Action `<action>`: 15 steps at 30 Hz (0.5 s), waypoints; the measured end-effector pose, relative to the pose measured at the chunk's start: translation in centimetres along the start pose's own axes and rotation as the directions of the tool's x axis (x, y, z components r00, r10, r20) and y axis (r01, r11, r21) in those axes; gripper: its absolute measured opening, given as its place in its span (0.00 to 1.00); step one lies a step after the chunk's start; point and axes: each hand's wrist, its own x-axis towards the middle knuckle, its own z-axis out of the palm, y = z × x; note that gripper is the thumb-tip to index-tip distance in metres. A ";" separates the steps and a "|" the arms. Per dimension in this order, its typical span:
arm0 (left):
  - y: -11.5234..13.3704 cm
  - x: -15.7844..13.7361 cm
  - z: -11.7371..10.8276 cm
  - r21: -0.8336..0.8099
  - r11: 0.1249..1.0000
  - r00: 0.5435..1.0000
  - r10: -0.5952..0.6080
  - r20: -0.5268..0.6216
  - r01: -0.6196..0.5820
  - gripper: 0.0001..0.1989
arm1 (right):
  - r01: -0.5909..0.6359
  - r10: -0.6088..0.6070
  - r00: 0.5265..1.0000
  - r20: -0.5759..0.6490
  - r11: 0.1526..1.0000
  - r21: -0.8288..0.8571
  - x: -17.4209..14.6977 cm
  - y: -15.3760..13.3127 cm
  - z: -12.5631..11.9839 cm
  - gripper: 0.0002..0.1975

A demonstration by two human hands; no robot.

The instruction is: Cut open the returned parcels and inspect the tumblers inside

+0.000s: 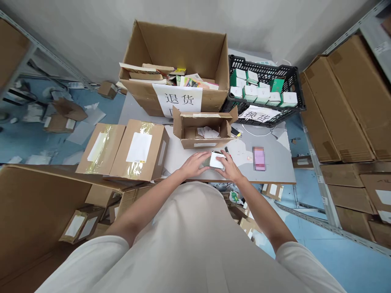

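A small box with a white top (pixel 217 160) is between my two hands at the table's front edge. My left hand (pixel 194 164) grips its greyish-green side, thumb and fingers around it. From the right, my right hand (pixel 229 167) is closed on the white end, fingertips on the far edge and thumb at the near one. Just beyond stands an open carton (pixel 195 144) with crumpled paper (pixel 208 132) inside. A small dark object (pixel 226 150) lies by my right fingertips, too small to name.
Behind the carton stands a large cardboard box (pixel 180 44) of books with a paper sign. To its right, a black crate (pixel 297 87) holds several white-and-green boxes. Two taped parcels (pixel 139 148) sit at left. A pink blurred rectangle (pixel 259 158) lies on the table (pixel 275 162). Shelving (pixel 328 195) flanks the right.
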 end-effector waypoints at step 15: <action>-2.6 3.2 -4.8 0.414 0.899 0.976 -0.055 -0.211 0.140 0.30 | 0.076 -0.035 0.928 -0.372 0.992 0.096 -1.0 -2.8 -10.5 0.25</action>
